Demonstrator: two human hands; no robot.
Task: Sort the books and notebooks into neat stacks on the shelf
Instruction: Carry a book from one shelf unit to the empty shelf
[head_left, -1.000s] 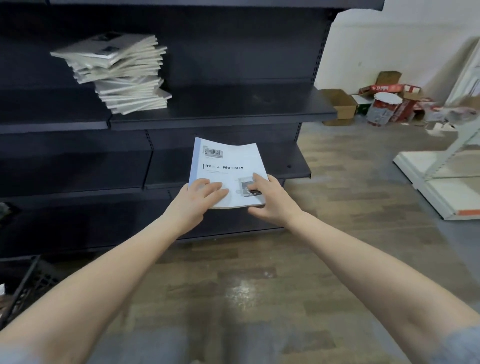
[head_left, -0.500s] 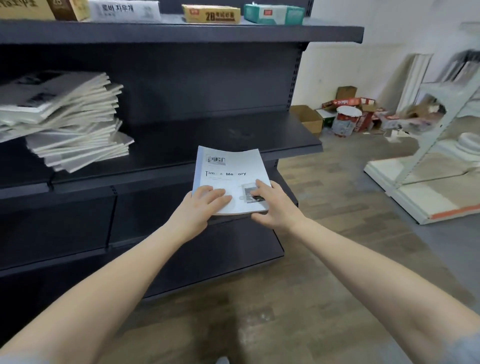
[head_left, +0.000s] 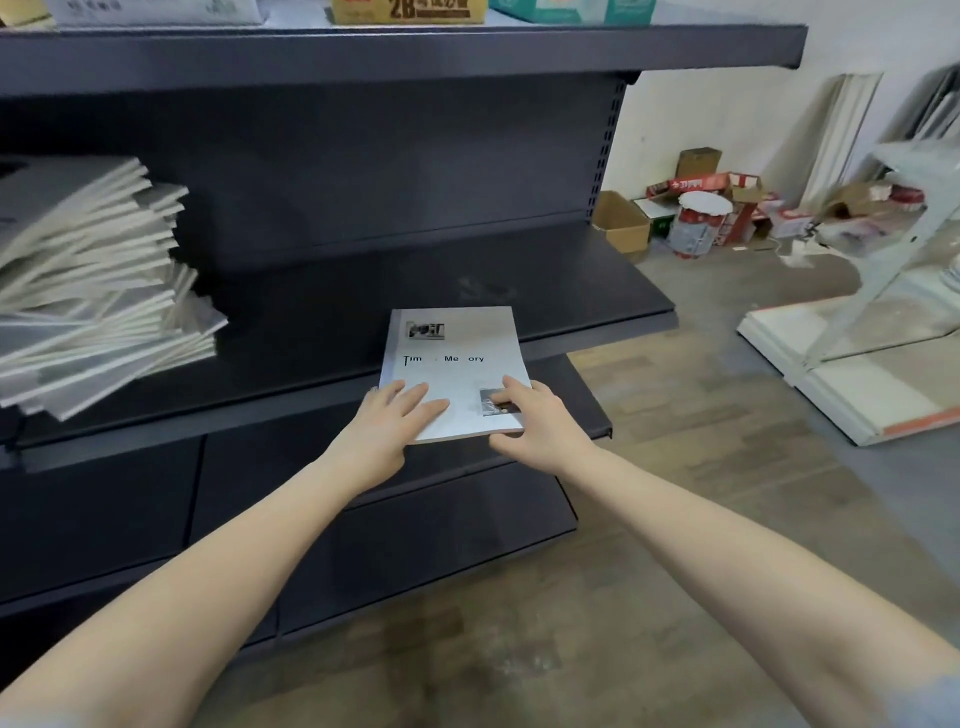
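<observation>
A thin white book (head_left: 457, 358) with "Time & Memory" on its cover lies flat over the front edge of the dark middle shelf (head_left: 597, 291), its near end sticking out past the edge. My left hand (head_left: 392, 421) holds its near left corner, fingers spread flat on the cover. My right hand (head_left: 535, 421) grips the near right corner, fingers on top and thumb below the edge. An untidy stack of white books (head_left: 98, 291) leans on the same shelf at the far left.
The upper shelf (head_left: 415, 49) carries several boxes. A lower shelf (head_left: 587, 410) juts out beneath the book. Cardboard boxes and a red bucket (head_left: 696, 223) sit on the floor at the right, beside a white shelving unit (head_left: 857, 358).
Both hands have carried the book upward and forward from in front of the lower shelf onto the middle shelf's edge. The view has moved closer to the shelves.
</observation>
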